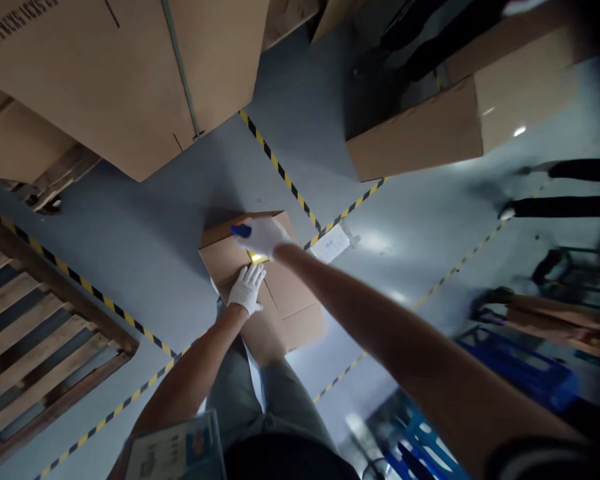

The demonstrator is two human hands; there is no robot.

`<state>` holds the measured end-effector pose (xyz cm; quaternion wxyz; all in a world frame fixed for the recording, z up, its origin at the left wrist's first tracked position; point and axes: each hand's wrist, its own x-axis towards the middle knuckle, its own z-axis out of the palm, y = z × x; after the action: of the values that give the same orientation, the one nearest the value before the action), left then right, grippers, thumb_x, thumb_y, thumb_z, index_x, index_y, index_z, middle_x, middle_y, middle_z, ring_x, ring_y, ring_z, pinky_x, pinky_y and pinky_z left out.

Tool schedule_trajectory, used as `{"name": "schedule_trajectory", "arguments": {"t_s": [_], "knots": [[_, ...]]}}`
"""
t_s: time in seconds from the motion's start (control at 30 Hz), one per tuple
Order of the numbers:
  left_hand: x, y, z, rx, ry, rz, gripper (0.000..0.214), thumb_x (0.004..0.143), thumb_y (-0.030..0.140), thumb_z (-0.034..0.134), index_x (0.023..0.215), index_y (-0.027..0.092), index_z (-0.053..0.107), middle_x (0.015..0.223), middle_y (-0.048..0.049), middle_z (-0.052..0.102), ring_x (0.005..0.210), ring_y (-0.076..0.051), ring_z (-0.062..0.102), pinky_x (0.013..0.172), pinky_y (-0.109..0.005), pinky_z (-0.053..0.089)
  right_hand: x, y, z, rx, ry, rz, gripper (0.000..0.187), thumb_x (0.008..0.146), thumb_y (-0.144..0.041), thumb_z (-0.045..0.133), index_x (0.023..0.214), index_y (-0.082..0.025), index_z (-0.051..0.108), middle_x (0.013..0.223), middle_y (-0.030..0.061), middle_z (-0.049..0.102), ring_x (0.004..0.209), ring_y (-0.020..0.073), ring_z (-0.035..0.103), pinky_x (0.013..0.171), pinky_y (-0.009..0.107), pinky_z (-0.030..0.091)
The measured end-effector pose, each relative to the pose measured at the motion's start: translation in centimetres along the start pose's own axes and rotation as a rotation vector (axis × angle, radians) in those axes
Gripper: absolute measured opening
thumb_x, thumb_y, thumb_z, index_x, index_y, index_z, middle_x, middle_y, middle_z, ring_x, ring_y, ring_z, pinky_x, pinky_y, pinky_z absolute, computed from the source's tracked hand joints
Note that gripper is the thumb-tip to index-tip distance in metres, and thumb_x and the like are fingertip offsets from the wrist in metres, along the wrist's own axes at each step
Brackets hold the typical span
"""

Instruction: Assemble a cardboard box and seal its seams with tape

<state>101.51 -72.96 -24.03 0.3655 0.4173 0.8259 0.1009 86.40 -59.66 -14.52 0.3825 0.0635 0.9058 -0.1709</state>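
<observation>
Several cardboard cartons (110, 73) hung over the top left of your view, with another carton (415, 127) at the upper right. A slatted wooden pallet (40, 333) lay at the left, a blue plastic crate (520, 367) sat at the lower right, and a co-worker's black-trousered legs (560, 207) stood at the right edge. Black-and-yellow hazard tape (280, 167) ran across the smooth grey floor (155, 233), near a white paper label (330, 243).

The flapped cardboard box (280, 300) lay on the floor in front of your grey trousers (260, 400). Your left hand (247, 288), gloved in white, was spread flat on its flap. Your right hand (261, 237), also gloved, closed around a blue-tipped tool (241, 230) at the box's far edge, your bare forearm (380, 333) stretched out across the frame.
</observation>
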Motion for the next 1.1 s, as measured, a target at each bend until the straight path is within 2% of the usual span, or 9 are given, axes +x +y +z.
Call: {"name": "schedule_trajectory", "arguments": {"t_s": [0.1,0.3,0.47,0.6,0.73,0.83,0.97,1.03,1.1], "knots": [[0.0,0.1,-0.6,0.022,-0.015,-0.004,0.116,0.066,0.061,0.082,0.157,0.007,0.035,0.165,-0.02,0.028,0.155,-0.037,0.015,0.129,-0.051,0.005,-12.9,4.5,8.3,0.04,0.178,0.087,0.073,0.087,-0.06,0.056,0.152,-0.029,0.045,0.115,0.0133,0.066,0.088,0.0237,0.068,0.076,0.032,0.053],[-0.1,0.1,-0.9,0.221,0.064,0.023,0.127,0.065,0.065,0.082,0.159,0.002,0.024,0.168,-0.0236,0.014,0.155,-0.042,0.01,0.126,-0.058,0.012,-36.6,16.2,28.2,0.075,0.038,0.206,0.07,0.086,-0.059,0.059,0.149,-0.029,0.052,0.109,0.0148,0.063,0.078,0.022,0.066,0.071,0.034,0.055],[0.9,0.9,-0.8,0.314,0.203,0.016,0.12,0.07,0.066,0.076,0.156,0.001,0.025,0.166,-0.0255,0.02,0.153,-0.042,0.016,0.122,-0.063,0.014,-49.5,20.5,35.7,0.123,-0.068,0.295,0.064,0.088,-0.054,0.059,0.147,-0.033,0.053,0.11,0.0148,0.062,0.08,0.024,0.066,0.07,0.035,0.055],[1.0,1.3,-1.3,0.317,0.217,-0.018,0.118,0.072,0.081,0.063,0.156,0.005,0.027,0.167,-0.023,0.017,0.153,-0.044,0.016,0.121,-0.067,0.011,-49.0,21.4,38.0,0.188,-0.076,0.31,0.065,0.089,-0.053,0.056,0.151,-0.036,0.046,0.115,0.0137,0.061,0.086,0.0259,0.066,0.073,0.036,0.055],[0.0,2.4,-2.1,0.323,0.261,-0.169,0.12,0.07,0.078,0.068,0.157,0.008,0.022,0.167,-0.0246,0.013,0.151,-0.048,0.016,0.115,-0.075,0.017,-40.9,22.1,39.2,0.278,-0.154,0.296,0.074,0.088,-0.051,0.058,0.157,-0.037,0.034,0.126,0.0148,0.057,0.097,0.0282,0.067,0.081,0.037,0.054],[-1.5,7.0,-1.3,0.311,0.352,-0.32,0.106,0.08,0.058,0.071,0.154,-0.001,0.023,0.163,-0.0323,0.018,0.15,-0.051,0.017,0.116,-0.075,0.02,-35.3,22.1,38.6,0.328,-0.187,0.27,0.073,0.092,-0.052,0.052,0.159,-0.038,0.027,0.137,0.0168,0.052,0.101,0.0292,0.067,0.084,0.039,0.054],[-3.8,17.5,5.3,0.339,-0.211,0.364,0.053,0.087,0.014,0.045,0.138,0.017,0.058,0.15,-0.0125,0.054,0.148,-0.029,0.036,0.126,-0.054,0.024,-32.3,21.6,36.5,0.446,-0.148,0.285,0.067,0.093,-0.048,0.048,0.157,-0.038,0.031,0.14,0.0168,0.053,0.113,0.0314,0.064,0.092,0.042,0.053],[-4.0,21.6,9.9,0.322,-0.399,0.501,0.066,0.082,0.009,0.04,0.144,0.021,0.056,0.151,-0.0058,0.055,0.149,-0.017,0.035,0.128,-0.039,0.023,-32.1,21.7,35.6,0.505,-0.158,0.326,0.061,0.09,-0.046,0.051,0.15,-0.034,0.045,0.132,0.0161,0.061,0.11,0.0316,0.066,0.091,0.043,0.054],[-3.2,24.0,13.7,0.282,-0.406,0.399,0.07,0.081,0.015,0.04,0.149,0.024,0.052,0.149,-0.0061,0.056,0.151,-0.018,0.032,0.127,-0.046,0.025,-32.6,22.2,35.3,0.553,-0.192,0.387,0.051,0.085,-0.042,0.057,0.132,-0.025,0.065,0.117,0.0165,0.069,0.102,0.0321,0.07,0.085,0.042,0.055]]}}
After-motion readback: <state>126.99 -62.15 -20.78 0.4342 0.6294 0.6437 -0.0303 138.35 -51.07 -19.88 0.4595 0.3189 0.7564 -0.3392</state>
